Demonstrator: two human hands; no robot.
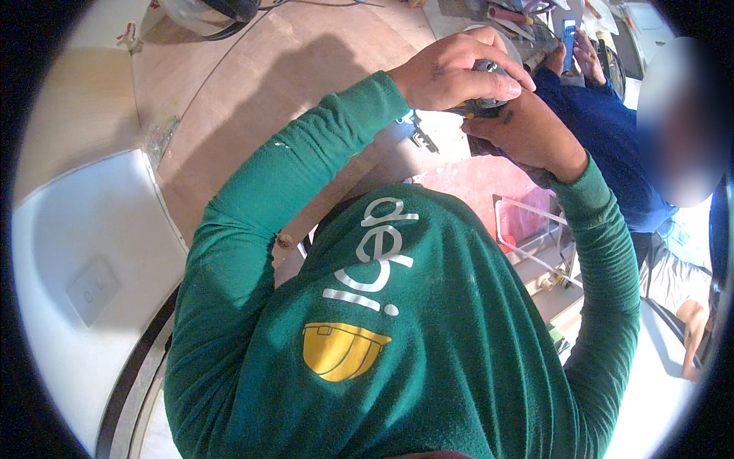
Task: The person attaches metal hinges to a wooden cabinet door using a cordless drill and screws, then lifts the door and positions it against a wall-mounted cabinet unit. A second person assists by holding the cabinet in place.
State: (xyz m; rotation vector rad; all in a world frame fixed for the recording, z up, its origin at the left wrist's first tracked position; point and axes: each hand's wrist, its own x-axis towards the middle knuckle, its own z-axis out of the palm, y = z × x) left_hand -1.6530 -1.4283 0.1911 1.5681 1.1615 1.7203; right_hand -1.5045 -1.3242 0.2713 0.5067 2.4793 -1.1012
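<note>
At nine o'clock of the picture there is a white wall panel (pixel 84 229) with a pale light switch (pixel 92 291) on it. Beside it, toward eleven o'clock, a plywood surface (pixel 252 84) takes the shadow of the person.

In the middle, from six o'clock upward, is the green shirt (pixel 413 329) with a yellow helmet print (pixel 342 350) on the chest.

At about one o'clock, the left hand (pixel 451 73) is closed over the top of a small grey and black tool (pixel 483 88); its fingers curl around the grey cap. The right hand (pixel 527 130) holds the same tool from below, touching the left hand, fingers wrapped on the body.

Farther toward two o'clock, another person in a blue sleeve (pixel 604 130) holds a blue phone (pixel 569 34).
</note>
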